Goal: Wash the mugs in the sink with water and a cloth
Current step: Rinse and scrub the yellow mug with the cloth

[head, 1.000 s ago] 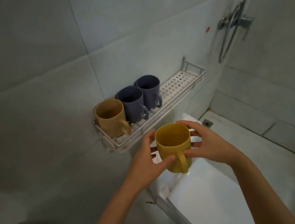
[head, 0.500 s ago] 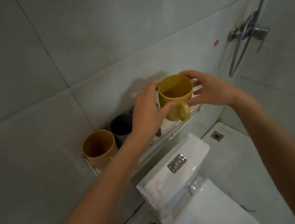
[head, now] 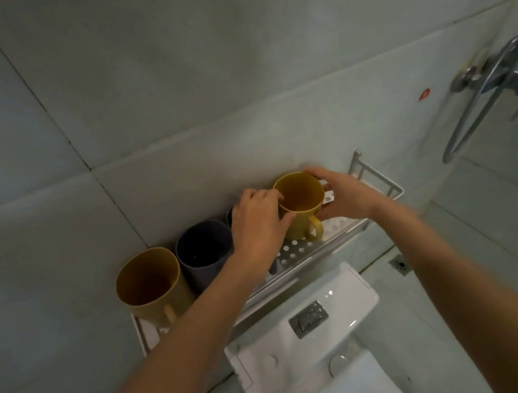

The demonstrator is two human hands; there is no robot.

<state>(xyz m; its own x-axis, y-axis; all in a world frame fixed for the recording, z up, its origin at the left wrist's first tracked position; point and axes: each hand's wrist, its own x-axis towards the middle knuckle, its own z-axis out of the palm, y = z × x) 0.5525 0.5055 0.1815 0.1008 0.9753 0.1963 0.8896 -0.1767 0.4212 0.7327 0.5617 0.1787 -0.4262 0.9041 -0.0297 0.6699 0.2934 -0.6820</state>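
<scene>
A yellow mug (head: 302, 204) stands upright on the perforated metal wall shelf (head: 298, 253), handle toward me. My left hand (head: 257, 227) grips its left side and my right hand (head: 343, 197) wraps its right side. To the left on the same shelf stand a tan mug (head: 148, 283) and a dark blue mug (head: 203, 250). A second dark blue mug (head: 230, 215) is almost hidden behind my left hand. No sink or cloth is in view.
A white toilet tank (head: 307, 332) with a metal flush button sits right below the shelf. A shower valve and hose (head: 498, 80) hang on the right wall. Grey tiled walls close in behind and to the right.
Both hands carried the yellow mug up from above the toilet, over the shelf, and down onto its right part beside the dark blue mugs.
</scene>
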